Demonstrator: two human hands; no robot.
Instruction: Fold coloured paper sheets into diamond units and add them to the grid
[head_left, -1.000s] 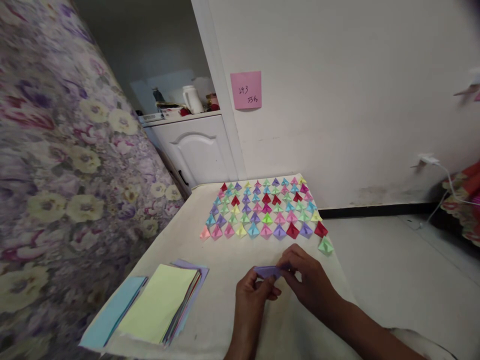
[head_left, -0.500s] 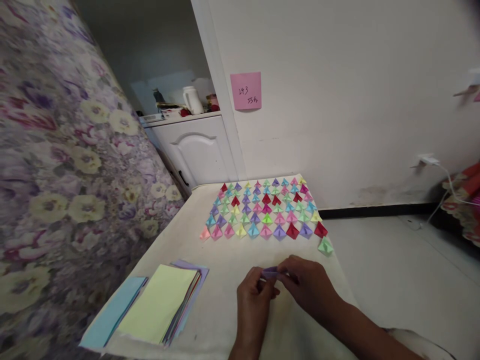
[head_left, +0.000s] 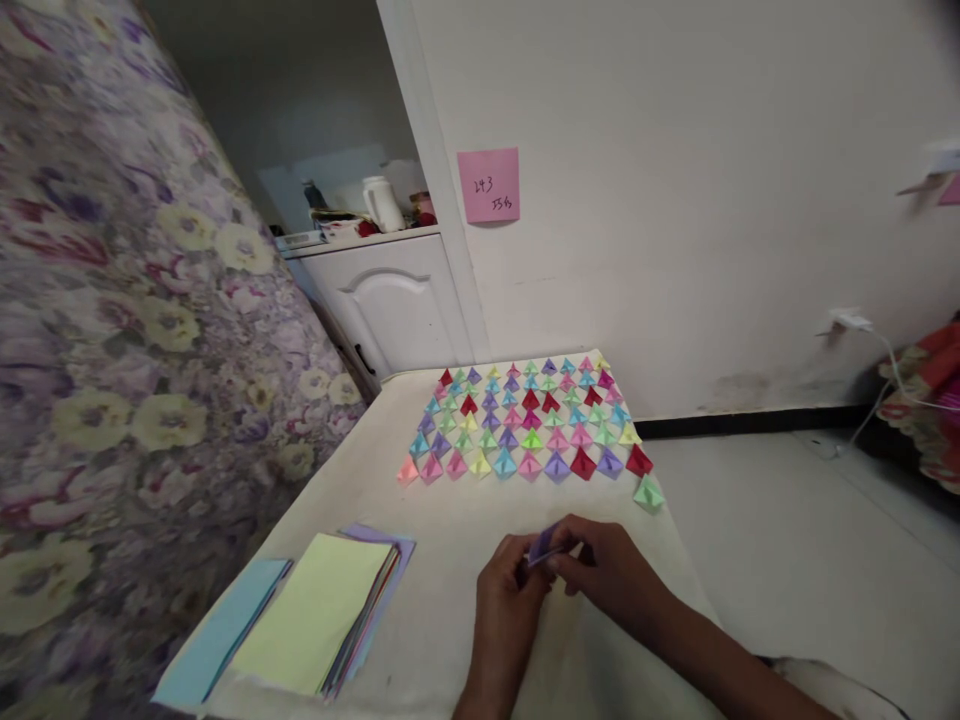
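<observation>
A small folded piece of purple paper [head_left: 543, 544] is pinched between both hands above the near part of the table. My left hand [head_left: 512, 582] grips its left end, fingers closed. On its right side, the thumb and fingertips of my right hand [head_left: 596, 555] press on the paper. Parts of the paper are hidden behind the fingers. Beyond the hands, several rows of small folded paper diamonds [head_left: 530, 465] in many colours cover the far part of the table. One green diamond [head_left: 648, 493] lies apart at the right edge.
A stack of coloured paper [head_left: 319, 605], yellow on top, lies left of my hands, beside a stack of blue paper [head_left: 225, 630]. The table [head_left: 442, 590] has a cream cover. A floral curtain [head_left: 187, 400] hangs at left; a white cabinet [head_left: 405, 310] and wall stand behind.
The purple paper has turned in my fingers, its right end now tilted up and more of its face showing. My right hand has shifted slightly; the left stays close to where it was.
</observation>
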